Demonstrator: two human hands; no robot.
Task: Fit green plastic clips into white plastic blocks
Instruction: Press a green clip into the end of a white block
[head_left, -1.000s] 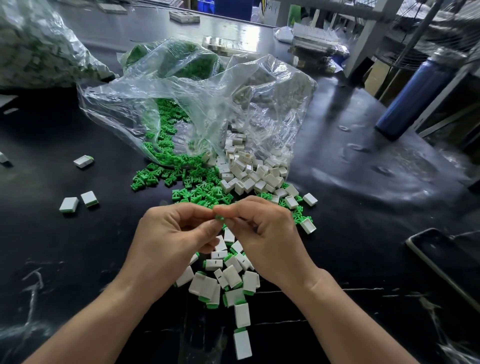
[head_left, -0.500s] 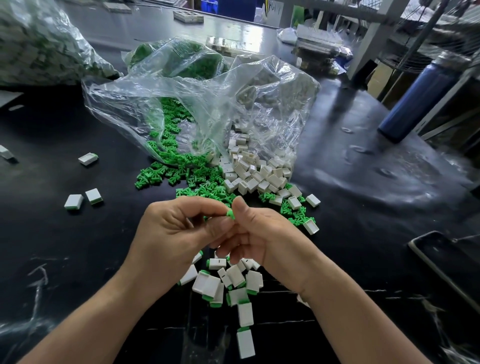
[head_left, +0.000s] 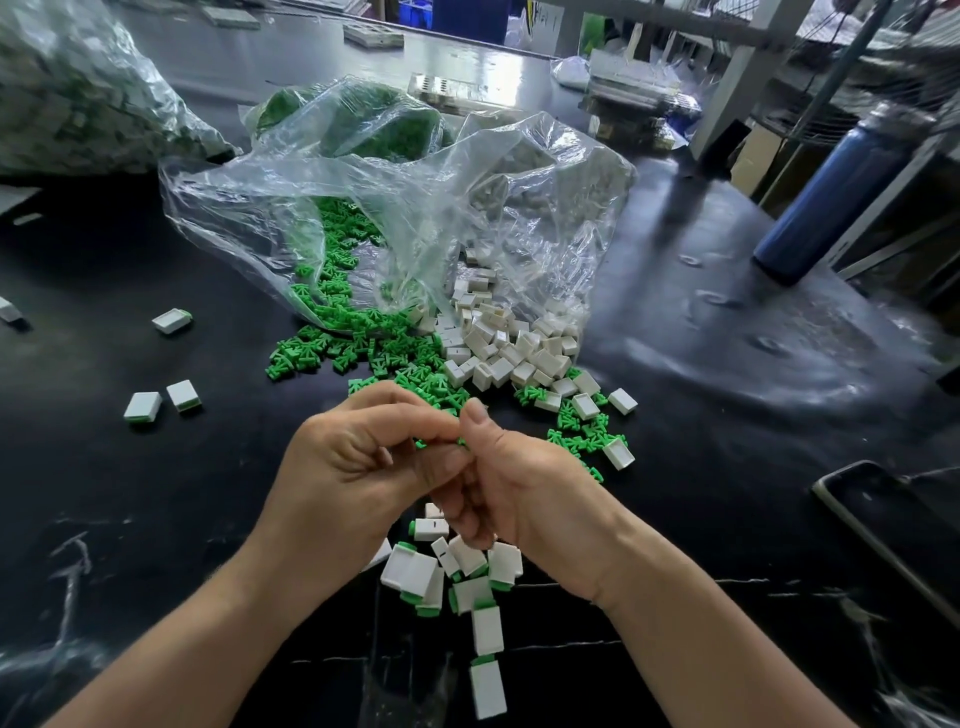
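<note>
My left hand (head_left: 353, 467) and my right hand (head_left: 514, 488) meet above the black table (head_left: 104, 493), fingers curled together. A green clip (head_left: 439, 443) peeks out between their fingertips; what else they hold is hidden. Loose green clips (head_left: 363, 348) and white blocks (head_left: 509, 353) spill from a clear plastic bag (head_left: 405, 208) just beyond my hands. A pile of white blocks with green clips fitted (head_left: 452, 577) lies under my wrists.
Three fitted blocks (head_left: 161, 400) lie apart at the left. A big bag of parts (head_left: 67, 93) fills the far left corner. A blue bottle (head_left: 826, 208) stands at the right edge, and a phone (head_left: 883, 530) lies at the near right.
My right thumb has lifted up and its fingers have curled lower under the left hand. The hands stay pressed together over the fitted pile.
</note>
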